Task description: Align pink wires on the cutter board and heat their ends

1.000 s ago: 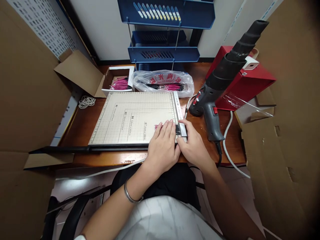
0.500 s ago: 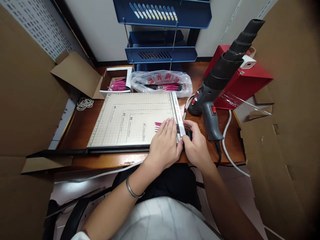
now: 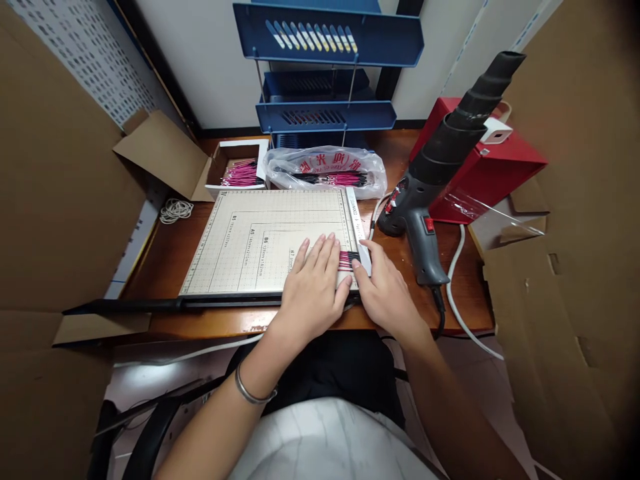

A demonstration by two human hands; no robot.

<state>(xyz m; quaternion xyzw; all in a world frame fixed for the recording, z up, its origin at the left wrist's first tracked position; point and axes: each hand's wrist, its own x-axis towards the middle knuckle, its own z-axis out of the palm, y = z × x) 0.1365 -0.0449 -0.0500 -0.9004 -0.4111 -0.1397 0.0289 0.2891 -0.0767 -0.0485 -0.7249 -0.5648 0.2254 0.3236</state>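
My left hand (image 3: 313, 283) lies flat, fingers stretched, on the cream gridded board of a paper cutter (image 3: 240, 250). Beside its fingers, thin pink and black wires (image 3: 349, 260) stick out in a row toward the metal strip (image 3: 356, 213) at the board's right edge. My right hand (image 3: 387, 287) rests over that strip, fingers apart, its thumb touching near the black ends of the wires. The wires' other ends are hidden under my left hand. Along the front edge runs the cutter's black arm, its handle (image 3: 125, 305) jutting out to the left.
Behind the cutter stand a white box (image 3: 240, 143) and a clear plastic bag (image 3: 280, 167), both with more wires. A heat gun (image 3: 417, 207) stands upright at right, near a red box (image 3: 510, 163). Blue trays (image 3: 325, 113) rise at the back. Cardboard panels (image 3: 565, 280) flank the desk.
My left hand has shifted left across the board, uncovering the wires' right part. My right hand has let go of the strip's edge, its thumb now over the wire ends.
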